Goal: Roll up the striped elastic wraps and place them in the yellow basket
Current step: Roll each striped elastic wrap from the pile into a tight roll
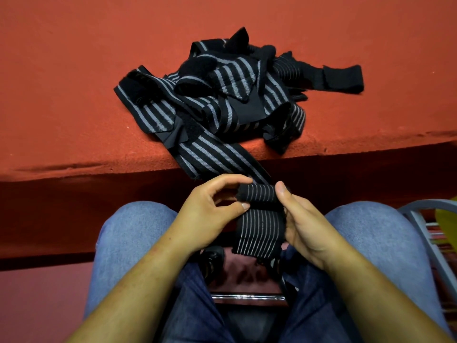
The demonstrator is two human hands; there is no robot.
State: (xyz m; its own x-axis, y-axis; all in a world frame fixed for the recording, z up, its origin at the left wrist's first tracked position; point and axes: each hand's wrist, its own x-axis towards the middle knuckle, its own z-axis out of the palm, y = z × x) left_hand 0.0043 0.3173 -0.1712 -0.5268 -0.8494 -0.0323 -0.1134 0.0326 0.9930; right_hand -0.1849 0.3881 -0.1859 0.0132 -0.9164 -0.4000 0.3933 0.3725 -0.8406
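Both hands are at work just below the near edge of the red table [74, 95], over the person's lap. The left hand [210, 211] pinches the left end of the roll [257, 195], forefinger curled over the top and thumb against the fabric's side. The right hand [304, 224] is clamped on the other end, thumb pressed onto the roll and the other fingers curled in behind the flat part of the striped wrap [259, 233]. So both grips are closed on that 1 wrap.

The roll is short and tight, lying crosswise between the 2 thumbs. Below it the wrap hangs flat toward the knees, thin pale lines running down it. Above it, a wider striped strap [212, 154] climbs from the hands up over the table's near edge.

That strap leads into the pile of wraps [222, 95], a loose black-and-grey tangle sitting near the middle of the near edge, with 1 plain black end [343, 78] stretched toward the right side of the table.

Blue jeans [133, 233] cover both knees. At the right border stands a grey metal frame [420, 219], and beside it a yellow shape [447, 224], cropped too hard to tell what it is. Something dark [212, 261] sits between the legs, unclear.
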